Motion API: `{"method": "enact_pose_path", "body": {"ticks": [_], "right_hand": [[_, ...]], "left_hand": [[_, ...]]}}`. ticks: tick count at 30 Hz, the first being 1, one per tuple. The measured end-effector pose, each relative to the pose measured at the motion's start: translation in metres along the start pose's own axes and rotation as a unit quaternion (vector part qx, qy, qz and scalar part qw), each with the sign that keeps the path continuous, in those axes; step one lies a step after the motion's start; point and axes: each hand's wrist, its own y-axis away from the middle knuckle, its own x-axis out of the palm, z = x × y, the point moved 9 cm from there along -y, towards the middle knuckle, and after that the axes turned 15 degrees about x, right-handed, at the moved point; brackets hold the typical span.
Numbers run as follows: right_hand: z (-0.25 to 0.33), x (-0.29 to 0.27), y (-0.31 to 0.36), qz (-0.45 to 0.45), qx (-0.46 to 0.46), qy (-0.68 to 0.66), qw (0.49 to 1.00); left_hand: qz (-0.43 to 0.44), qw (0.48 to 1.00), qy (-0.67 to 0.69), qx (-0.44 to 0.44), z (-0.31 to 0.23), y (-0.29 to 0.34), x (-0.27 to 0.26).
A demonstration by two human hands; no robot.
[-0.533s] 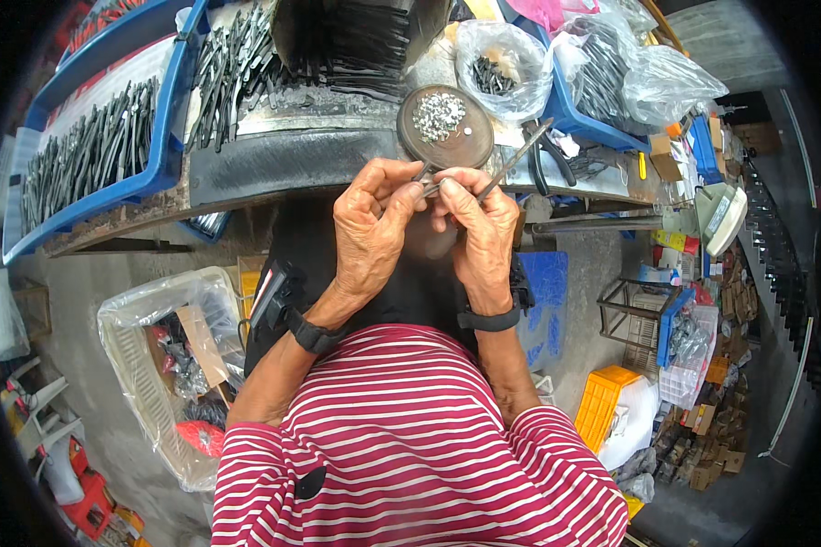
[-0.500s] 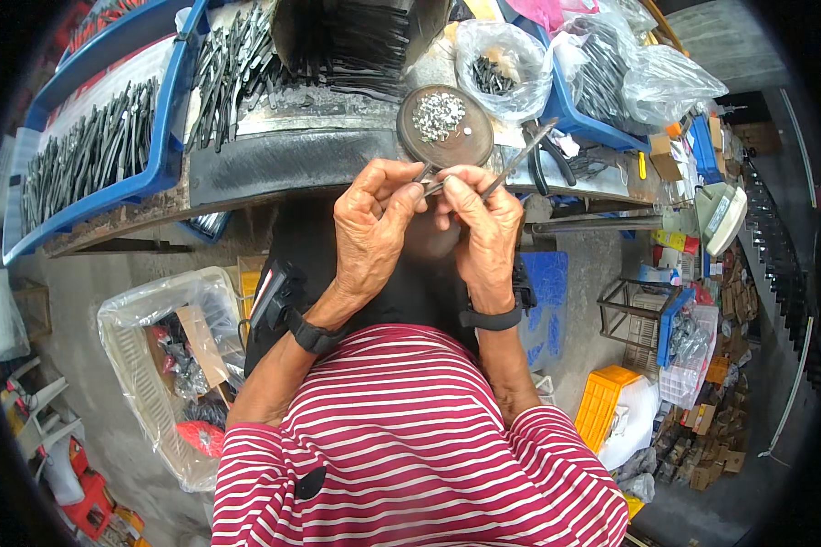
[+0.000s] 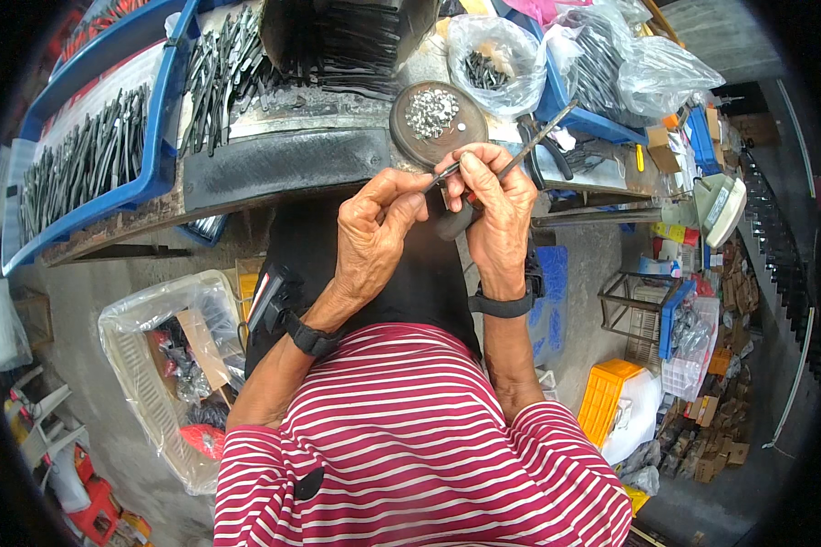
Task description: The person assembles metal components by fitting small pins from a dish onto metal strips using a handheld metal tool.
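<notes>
Our cluttered surface [image 3: 274, 173] carries blue trays of dark metal rods [image 3: 82, 164] and a round dish of small silver parts [image 3: 436, 120]. Just before that dish, our left hand [image 3: 374, 232] pinches one end of a thin metal rod [image 3: 520, 155]; our right hand [image 3: 493, 205] grips its middle.

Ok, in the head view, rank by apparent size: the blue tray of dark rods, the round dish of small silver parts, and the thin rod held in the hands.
1. Blue tray
2. Round dish
3. Thin rod, longer than the dish is wide but far slimmer
</notes>
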Motion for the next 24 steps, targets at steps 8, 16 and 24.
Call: {"method": "enact_pose_path", "body": {"ticks": [8,16,24], "right_hand": [[-0.0009,-0.0004,-0.0001,0.0,0.008,-0.001,1.0],[-0.0028,0.0004,0.0004,0.005,0.015,-0.005,1.0],[0.0048,0.0002,0.0024,-0.014,-0.01,0.04,0.999]], "left_hand": [[0.015,1.0,-0.021,0.011,-0.0023,-0.0005,0.0008],[0.01,1.0,-0.018,-0.012,-0.0008,0.0013,-0.0008],[0.019,0.999,-0.031,0.01,-0.0031,0.0001,0.001]]}}
